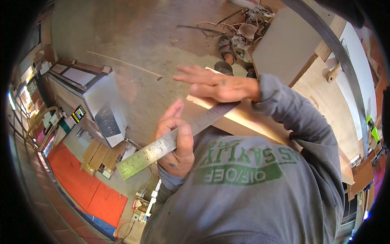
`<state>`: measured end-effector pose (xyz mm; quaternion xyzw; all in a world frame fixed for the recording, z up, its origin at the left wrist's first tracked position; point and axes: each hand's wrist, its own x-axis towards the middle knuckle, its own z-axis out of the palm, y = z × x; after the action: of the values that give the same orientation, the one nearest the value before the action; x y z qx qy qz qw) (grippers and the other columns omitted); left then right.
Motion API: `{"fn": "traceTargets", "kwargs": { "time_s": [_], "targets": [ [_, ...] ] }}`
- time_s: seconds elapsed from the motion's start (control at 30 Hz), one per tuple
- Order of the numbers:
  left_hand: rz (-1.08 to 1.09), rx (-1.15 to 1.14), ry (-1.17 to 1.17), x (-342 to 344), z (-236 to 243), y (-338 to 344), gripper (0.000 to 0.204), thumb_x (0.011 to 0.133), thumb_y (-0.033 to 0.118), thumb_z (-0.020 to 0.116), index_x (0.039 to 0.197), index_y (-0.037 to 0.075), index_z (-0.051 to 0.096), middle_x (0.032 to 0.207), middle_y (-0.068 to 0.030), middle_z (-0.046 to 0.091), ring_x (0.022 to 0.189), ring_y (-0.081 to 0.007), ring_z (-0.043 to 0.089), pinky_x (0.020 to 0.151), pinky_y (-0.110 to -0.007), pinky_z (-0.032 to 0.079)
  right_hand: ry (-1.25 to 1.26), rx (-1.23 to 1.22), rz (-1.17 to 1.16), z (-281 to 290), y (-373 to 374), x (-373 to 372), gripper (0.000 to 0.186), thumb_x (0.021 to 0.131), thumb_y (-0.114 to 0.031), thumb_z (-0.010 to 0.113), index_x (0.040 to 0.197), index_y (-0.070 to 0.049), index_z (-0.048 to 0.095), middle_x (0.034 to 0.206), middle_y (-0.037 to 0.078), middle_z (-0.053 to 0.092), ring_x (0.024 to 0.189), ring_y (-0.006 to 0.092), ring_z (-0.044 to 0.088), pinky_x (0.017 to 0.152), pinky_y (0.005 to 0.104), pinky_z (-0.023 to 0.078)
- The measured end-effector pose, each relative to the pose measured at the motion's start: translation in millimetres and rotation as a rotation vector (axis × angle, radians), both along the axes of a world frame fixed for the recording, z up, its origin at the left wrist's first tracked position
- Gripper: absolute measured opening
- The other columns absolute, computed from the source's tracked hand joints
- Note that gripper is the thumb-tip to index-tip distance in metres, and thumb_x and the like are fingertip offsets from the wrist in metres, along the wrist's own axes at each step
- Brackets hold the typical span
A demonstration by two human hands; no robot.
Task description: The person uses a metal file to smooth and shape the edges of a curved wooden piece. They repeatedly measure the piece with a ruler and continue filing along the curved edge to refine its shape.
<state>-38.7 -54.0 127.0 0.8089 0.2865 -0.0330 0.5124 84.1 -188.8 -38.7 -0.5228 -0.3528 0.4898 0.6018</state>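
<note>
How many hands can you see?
2: the left hand holds the metal ruler, and the right hand is over the wooden board. No other hands show.

1. Here's a loose grey sweatshirt (239, 211), soft and creased all over!
2. Across the chest, bold green lettering (268, 154), and beside it a solid green block (243, 176) with paler characters.
3. At the neck, a ribbed collar (248, 237), darker grey.
4. Right sleeve (294, 107): long, matching grey, bunched into deep folds.
5. Left cuff (172, 179): bluish grey.
6. Footwear: a strappy greyish sandal (224, 45)!
</note>
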Motion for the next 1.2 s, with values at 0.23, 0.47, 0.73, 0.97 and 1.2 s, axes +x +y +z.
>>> {"fn": "traceTargets", "kwargs": {
  "time_s": [0.23, 0.47, 0.73, 0.97, 1.2],
  "targets": [
    [-0.074, 0.063, -0.025, 4, -2, 1, 0.032, 0.100, 0.026, 0.064, 0.102, -0.006, 0.062, 0.134, -0.0416, 0.060, 0.127, -0.0504, 0.063, 0.106, -0.053, 0.052, 0.015, -0.085, -0.137, -1, 16, -10, 0.055, 0.115, -0.042, 0.034, 0.140, -0.001, 0.062, 0.123, 0.026, 0.067, 0.119, 0.0424, 0.061, 0.106, 0.0555, 0.042],
    [-0.076, -0.028, -0.011, 3, -14, 6, 0.028, 0.099, 0.019, 0.058, 0.109, -0.007, 0.057, 0.141, -0.0414, 0.055, 0.133, -0.0468, 0.058, 0.111, -0.051, 0.047, -0.018, -0.132, -0.337, 4, 16, -14, 0.048, 0.113, -0.036, 0.045, 0.143, 0.000, 0.055, 0.097, 0.028, 0.072, 0.095, 0.0476, 0.069, 0.087, 0.0534, 0.052],
    [0.234, -0.199, 0.004, 14, -28, -3, 0.025, 0.095, 0.009, 0.047, 0.117, -0.001, 0.039, 0.136, -0.0350, 0.059, 0.129, -0.0363, 0.058, 0.113, -0.047, 0.043, 0.108, -0.171, -0.288, -2, 15, -14, 0.054, 0.113, -0.028, 0.047, 0.160, -0.005, 0.032, 0.093, 0.028, 0.073, 0.089, 0.0468, 0.071, 0.080, 0.0518, 0.053],
    [0.307, -0.258, 0.213, 41, -45, 21, 0.025, 0.096, 0.012, 0.048, 0.118, 0.001, 0.043, 0.116, -0.0272, 0.069, 0.109, -0.0279, 0.064, 0.097, -0.040, 0.051, 0.155, -0.118, -0.383, -12, 18, -16, 0.054, 0.113, -0.028, 0.047, 0.159, -0.003, 0.033, 0.094, 0.026, 0.074, 0.087, 0.0477, 0.071, 0.080, 0.0528, 0.054],
    [0.264, -0.246, 0.142, 36, -25, 12, 0.020, 0.105, 0.018, 0.049, 0.113, 0.000, 0.050, 0.128, -0.0246, 0.068, 0.119, -0.0266, 0.062, 0.108, -0.040, 0.046, -0.128, -0.121, -0.479, -7, -28, -9, 0.033, 0.111, -0.026, 0.053, 0.126, -0.002, 0.068, 0.110, 0.025, 0.069, 0.104, 0.0378, 0.066, 0.091, 0.0461, 0.052]
  ]
}}
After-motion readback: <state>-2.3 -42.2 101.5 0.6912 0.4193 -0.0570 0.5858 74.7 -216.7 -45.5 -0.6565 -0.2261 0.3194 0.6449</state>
